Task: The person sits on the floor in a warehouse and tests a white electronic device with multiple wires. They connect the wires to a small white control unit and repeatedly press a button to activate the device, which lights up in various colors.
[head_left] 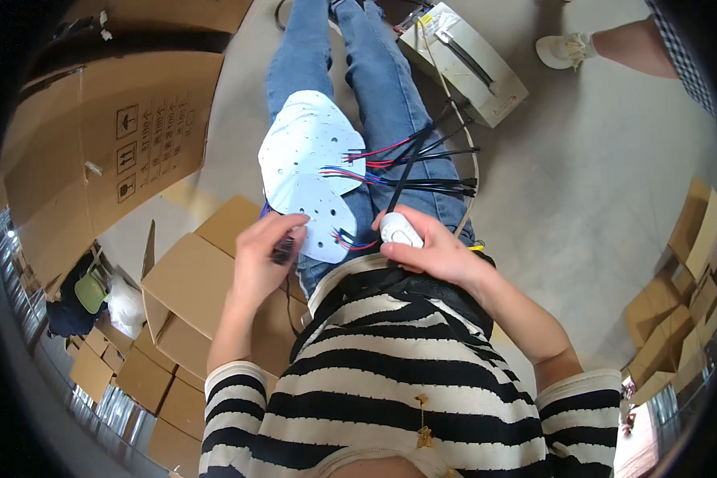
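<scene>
Across my lap lies a white lobed panel (301, 155) with many small holes. Red, blue and black wires (386, 179) run out of it to the right and end in black plugs over my thigh. My right hand (438, 247) is closed around a white rounded controller (401, 229), from which a black cable (406, 179) leads up and away. By the panel's lower left edge, my left hand (263, 251) has its fingers curled over a small dark ridged thing (283, 251), too hidden to name. Its fingertips reach the panel's edge.
A pale metal box with a black handle (466, 68) stands on the floor beyond my right leg, a cord running from it. At upper right shows another person's shoe (562, 52). Open cardboard boxes (191, 279) and a large carton (119, 151) stand at left; flattened cardboard (673, 319) lies right.
</scene>
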`<state>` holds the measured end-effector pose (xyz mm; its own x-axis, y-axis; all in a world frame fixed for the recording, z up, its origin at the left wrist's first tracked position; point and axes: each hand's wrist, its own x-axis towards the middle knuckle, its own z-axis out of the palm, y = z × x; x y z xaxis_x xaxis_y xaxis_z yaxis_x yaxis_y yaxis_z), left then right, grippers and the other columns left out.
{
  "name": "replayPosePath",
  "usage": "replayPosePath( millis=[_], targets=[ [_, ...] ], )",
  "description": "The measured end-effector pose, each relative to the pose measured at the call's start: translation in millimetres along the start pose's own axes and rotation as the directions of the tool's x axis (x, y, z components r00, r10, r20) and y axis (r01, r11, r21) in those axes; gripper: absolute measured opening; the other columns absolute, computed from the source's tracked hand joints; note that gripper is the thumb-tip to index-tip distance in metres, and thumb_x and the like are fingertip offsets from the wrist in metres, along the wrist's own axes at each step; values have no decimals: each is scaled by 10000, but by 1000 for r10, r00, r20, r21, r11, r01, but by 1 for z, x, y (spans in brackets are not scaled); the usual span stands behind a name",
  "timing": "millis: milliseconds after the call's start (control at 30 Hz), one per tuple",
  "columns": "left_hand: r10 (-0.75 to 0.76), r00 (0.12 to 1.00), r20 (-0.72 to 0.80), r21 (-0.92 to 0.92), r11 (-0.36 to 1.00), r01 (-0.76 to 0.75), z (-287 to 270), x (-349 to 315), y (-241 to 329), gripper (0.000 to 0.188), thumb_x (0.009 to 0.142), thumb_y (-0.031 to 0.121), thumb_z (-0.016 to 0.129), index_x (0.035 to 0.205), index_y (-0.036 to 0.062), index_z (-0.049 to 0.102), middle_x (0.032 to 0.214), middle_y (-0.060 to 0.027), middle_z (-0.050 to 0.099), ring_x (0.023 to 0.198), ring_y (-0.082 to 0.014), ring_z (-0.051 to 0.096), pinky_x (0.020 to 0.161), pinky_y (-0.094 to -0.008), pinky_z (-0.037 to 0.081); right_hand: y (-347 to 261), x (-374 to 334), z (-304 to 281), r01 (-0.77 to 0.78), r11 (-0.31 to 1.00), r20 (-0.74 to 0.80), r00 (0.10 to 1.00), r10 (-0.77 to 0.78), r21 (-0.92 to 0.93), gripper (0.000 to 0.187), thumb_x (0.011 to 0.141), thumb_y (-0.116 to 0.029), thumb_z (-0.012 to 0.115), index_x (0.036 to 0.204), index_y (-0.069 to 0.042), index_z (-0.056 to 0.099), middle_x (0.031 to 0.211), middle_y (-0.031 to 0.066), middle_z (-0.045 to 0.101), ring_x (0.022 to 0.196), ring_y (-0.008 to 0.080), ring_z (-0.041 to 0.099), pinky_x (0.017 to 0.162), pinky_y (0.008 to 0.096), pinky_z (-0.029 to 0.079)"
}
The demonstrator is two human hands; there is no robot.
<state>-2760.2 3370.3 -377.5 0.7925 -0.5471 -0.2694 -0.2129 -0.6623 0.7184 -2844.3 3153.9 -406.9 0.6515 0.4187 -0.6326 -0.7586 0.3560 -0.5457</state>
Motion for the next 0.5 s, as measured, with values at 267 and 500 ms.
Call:
replayPosePath(
  millis=[267, 500],
  targets=[
    [80, 992, -97, -140, 986, -93, 2, 38, 55, 259, 636, -4, 653, 885, 33, 589, 674, -69, 535, 580, -144, 525, 522, -230, 417, 14, -1, 29, 238, 772, 7, 957, -290, -590, 305, 728, -198, 543, 961, -47, 417, 757, 211, 536, 691, 385, 527, 591, 418, 407],
    [144, 968, 203, -425, 904, -45, 20, 44, 39, 233, 729, -24, 524, 957, -3, 569, 763, -88, 585, 726, -167, 558, 649, -263, 428, 18, -1, 28, 235, 718, 44, 961, -274, -655, 319, 727, -198, 533, 978, -44, 411, 763, 211, 535, 684, 379, 525, 593, 428, 406]
  ],
)
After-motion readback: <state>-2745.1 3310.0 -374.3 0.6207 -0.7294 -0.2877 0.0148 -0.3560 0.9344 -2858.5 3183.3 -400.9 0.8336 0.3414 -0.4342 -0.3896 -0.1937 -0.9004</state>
